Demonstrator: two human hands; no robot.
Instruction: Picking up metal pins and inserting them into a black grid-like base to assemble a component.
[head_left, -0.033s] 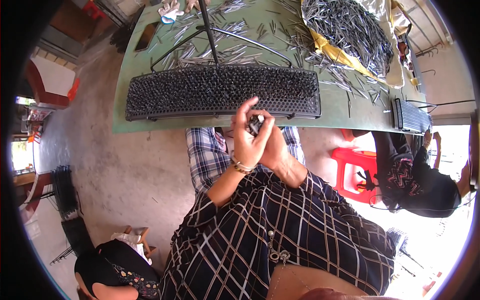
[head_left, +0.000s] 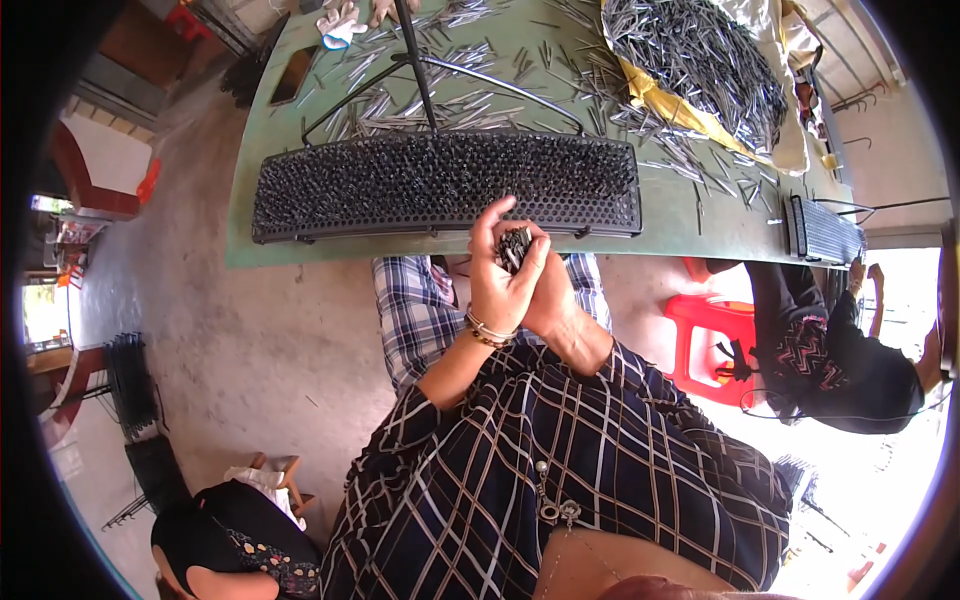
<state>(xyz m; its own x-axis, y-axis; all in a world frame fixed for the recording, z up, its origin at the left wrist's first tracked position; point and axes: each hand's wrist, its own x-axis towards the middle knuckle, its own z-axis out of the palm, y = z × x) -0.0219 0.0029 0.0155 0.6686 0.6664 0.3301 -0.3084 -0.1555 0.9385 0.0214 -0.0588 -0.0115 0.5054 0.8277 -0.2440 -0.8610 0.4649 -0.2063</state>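
My left hand (head_left: 497,290) and my right hand (head_left: 549,295) are pressed together in front of the table edge. Between them they clasp a bundle of short, thin, dark metal rods (head_left: 514,248), whose ends show above my left thumb. My left index finger is raised and bent over the bundle. Just beyond my hands lies a long black perforated rack (head_left: 330,215) with many round holes. Dark rods fill most of its holes, while the row nearest me shows bare holes. A black wire frame (head_left: 430,90) rises behind it.
Loose rods (head_left: 400,115) are strewn over the green table (head_left: 680,230). An opened sack (head_left: 650,90) heaped with rods stands at the far right. A phone (head_left: 292,75) and gloves (head_left: 340,25) lie far left. Another person (head_left: 830,350) works at a second rack (head_left: 825,232) by a red stool (head_left: 690,340).
My left hand has shifted very slightly to the right. The rod ends in the bundle show more plainly and more evenly grouped than before.
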